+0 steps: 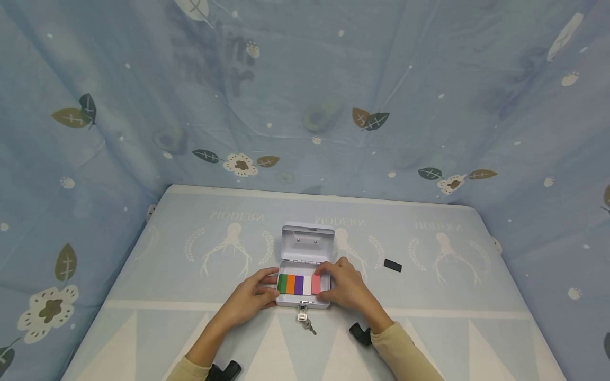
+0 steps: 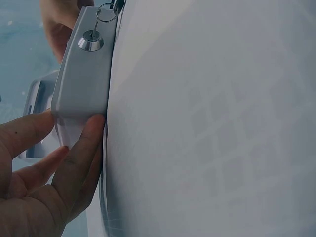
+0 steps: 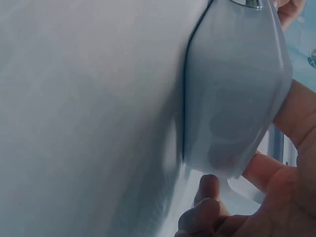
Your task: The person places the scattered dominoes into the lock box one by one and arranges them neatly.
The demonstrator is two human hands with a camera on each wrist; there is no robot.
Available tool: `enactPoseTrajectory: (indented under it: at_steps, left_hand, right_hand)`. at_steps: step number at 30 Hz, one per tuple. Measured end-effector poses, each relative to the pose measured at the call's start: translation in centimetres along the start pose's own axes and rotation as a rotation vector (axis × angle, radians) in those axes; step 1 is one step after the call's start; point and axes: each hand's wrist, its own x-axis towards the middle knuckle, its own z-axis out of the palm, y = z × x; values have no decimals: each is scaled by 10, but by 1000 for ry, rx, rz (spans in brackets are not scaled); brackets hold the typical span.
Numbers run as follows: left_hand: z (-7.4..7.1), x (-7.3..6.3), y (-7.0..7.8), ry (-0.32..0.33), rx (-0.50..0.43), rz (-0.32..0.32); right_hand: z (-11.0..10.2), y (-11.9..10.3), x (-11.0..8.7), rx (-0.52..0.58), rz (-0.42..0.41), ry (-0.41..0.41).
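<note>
A small white metal cash box (image 1: 303, 304) stands on the table with its hinged lid (image 1: 307, 243) raised at the back. Inside, a green block (image 1: 283, 284), an orange block (image 1: 290, 284), a purple block (image 1: 298, 284) and a white block (image 1: 307, 286) line up side by side. At the row's right end, my right hand (image 1: 347, 284) pinches a pink block (image 1: 316, 284) between thumb and index finger. My left hand (image 1: 250, 294) rests thumb and fingertips against the box's left side. Keys (image 1: 307, 323) hang from the front lock (image 2: 92, 41).
A small black bar (image 1: 393, 265) lies on the patterned tablecloth (image 1: 229, 338), right of the box. Behind the table hangs a blue curtain (image 1: 295, 79) with leaf and flower prints. Black wrist gear (image 1: 360, 334) shows by the right sleeve.
</note>
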Motion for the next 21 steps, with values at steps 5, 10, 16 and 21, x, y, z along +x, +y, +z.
enactPoseTrajectory:
  at_steps: [5,10,16,21]
  left_hand:
    - [0,0,0,2,0,3]
    - [0,1,0,3,8,7]
    - [0,1,-1,-2,-4,6]
    - [0,0,-1,-4,1,13]
  right_hand:
    - [2,-2,0,-5,-6,-13]
    - [3,-1,0,3,-14,0]
    - [1,5,-6,83,-4,49]
    - [-13,12,-13,182,-21,89]
